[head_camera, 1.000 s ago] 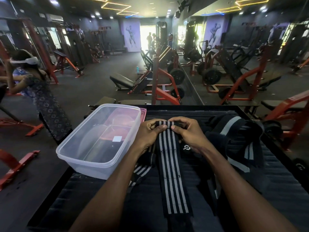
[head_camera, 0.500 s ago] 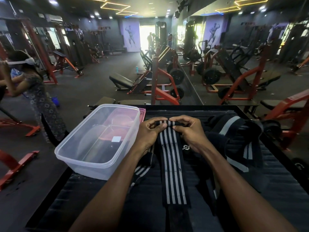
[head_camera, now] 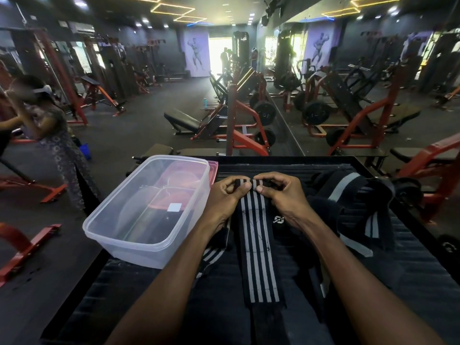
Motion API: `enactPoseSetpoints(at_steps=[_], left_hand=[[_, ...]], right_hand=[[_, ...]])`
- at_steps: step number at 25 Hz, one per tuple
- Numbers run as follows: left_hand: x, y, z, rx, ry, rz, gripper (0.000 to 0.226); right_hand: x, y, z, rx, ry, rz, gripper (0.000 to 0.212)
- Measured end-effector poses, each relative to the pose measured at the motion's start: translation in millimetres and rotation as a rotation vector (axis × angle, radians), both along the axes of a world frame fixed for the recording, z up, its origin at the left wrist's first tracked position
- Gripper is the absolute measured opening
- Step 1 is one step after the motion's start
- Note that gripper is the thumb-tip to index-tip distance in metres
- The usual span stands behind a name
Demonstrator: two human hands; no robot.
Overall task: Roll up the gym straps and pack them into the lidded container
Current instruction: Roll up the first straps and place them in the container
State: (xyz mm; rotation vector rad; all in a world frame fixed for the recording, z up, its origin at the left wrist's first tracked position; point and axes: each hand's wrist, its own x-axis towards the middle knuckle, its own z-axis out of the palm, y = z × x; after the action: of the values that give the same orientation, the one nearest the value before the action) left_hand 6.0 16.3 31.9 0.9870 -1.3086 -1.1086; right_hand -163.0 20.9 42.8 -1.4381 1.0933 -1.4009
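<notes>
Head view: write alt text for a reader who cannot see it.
Both hands, left hand and right hand, pinch the rolled far end of a black white-striped strap on a dark mat. An open clear container sits left; more straps lie right.

A black ribbed mat (head_camera: 410, 282) fronts red gym machines (head_camera: 246, 135), with a person (head_camera: 47, 135) standing left.

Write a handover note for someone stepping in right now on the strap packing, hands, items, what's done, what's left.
Left hand and right hand: both pinch the far end of the striped strap, a first small roll started.
Clear container: open, left of the hands, no straps inside; pink lid behind it.
More straps heaped to the right, unrolled.
Left: finish this roll, roll the rest, pack, close the lid.
</notes>
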Motion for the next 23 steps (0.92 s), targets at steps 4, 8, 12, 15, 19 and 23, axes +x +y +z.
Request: enactPoseSetpoints(at_steps=[4,8,12,15,19,23], left_hand=[[1.1,1.0,1.6,-0.052,-0.032,0.027,0.019],[-0.3,1.2,0.5,0.028,-0.029,-0.023,0.018],[-0.4,1.0,0.3,-0.028,-0.116,0.024,0.009],[-0.7,4.7,4.4,-0.061,-0.150,-0.012,0.022],[-2.7,6.9,3.5,0.072,-0.102,-0.031,0.020],[-2.7,4.9,2.7,0.105,-0.159,0.048,0.014]], right_hand=[[2.5,-1.0,-3.6,0.048,-0.039,0.042,0.017],[0.6,0.3,-1.6,-0.030,0.007,0.007,0.023],[0.7,-0.4,-2.3,0.082,-0.092,0.080,0.022],[-3.5,-1.8,-4.3,0.138,0.003,0.076,0.008],[-6.7,-0.6,-2.2,0.117,0.020,0.009,0.014],[-7.6,0.3,-2.0,0.101,0.006,0.062,0.024]])
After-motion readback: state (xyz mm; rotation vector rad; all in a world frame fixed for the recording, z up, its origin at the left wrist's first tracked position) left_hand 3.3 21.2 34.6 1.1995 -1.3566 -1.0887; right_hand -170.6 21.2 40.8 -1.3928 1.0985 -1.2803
